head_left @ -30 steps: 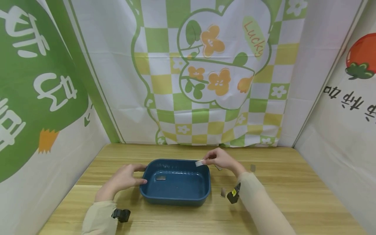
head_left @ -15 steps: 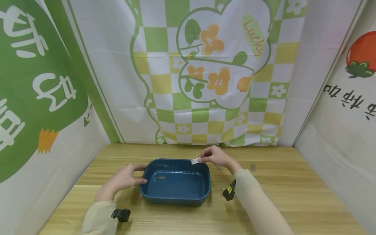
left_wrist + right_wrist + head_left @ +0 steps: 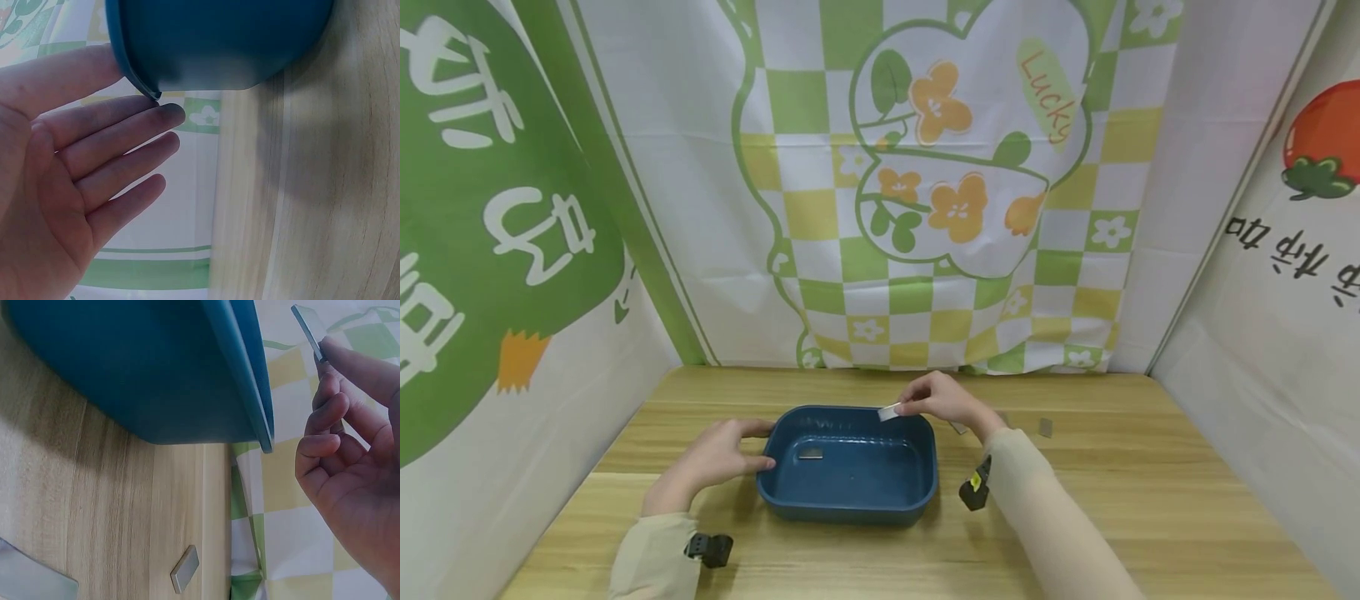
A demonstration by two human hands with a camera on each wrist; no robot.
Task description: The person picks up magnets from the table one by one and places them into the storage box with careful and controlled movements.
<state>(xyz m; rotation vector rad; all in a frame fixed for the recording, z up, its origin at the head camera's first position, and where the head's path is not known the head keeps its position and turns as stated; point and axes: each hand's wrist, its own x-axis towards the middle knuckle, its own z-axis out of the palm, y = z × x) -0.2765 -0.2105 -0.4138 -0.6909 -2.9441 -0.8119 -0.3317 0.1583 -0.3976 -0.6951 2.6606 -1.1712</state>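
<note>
A dark blue plastic tub (image 3: 850, 508) stands in the middle of the wooden table (image 3: 1150, 500), with one small flat grey piece (image 3: 810, 454) lying inside it. My left hand (image 3: 722, 454) rests against the tub's left rim, and in the left wrist view its straight fingers (image 3: 119, 128) touch the tub (image 3: 219, 44). My right hand (image 3: 943, 400) pinches another small flat piece (image 3: 889, 412) between thumb and fingertips, just above the tub's far rim. The right wrist view shows this piece (image 3: 309, 331) edge-on above the tub (image 3: 137, 369), held by my right hand (image 3: 350, 462).
More flat grey pieces lie on the table right of the tub, one (image 3: 1045, 427) farther out and one (image 3: 957, 427) partly behind my right wrist. Another piece (image 3: 185, 569) shows near the backdrop. Printed cloth walls close in three sides.
My right hand has carried the pinched piece leftward, from the tub's back right corner to over its far rim. The left hand and the tub have stayed put.
</note>
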